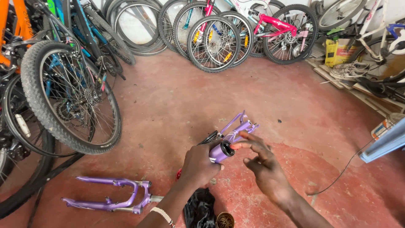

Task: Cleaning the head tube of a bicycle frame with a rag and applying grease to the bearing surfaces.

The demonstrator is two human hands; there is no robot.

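While the purple bike frame is gripped at its tube end by the left hand, the right hand is held open, fingers spread, just beside that end. A purple fork is seen lying on the red floor nearby.

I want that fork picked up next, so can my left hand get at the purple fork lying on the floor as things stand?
Probably not yet: the left hand is wrapped around the purple frame tube. The purple fork lies on bare floor below it, with nothing in between, so letting go should free the way.
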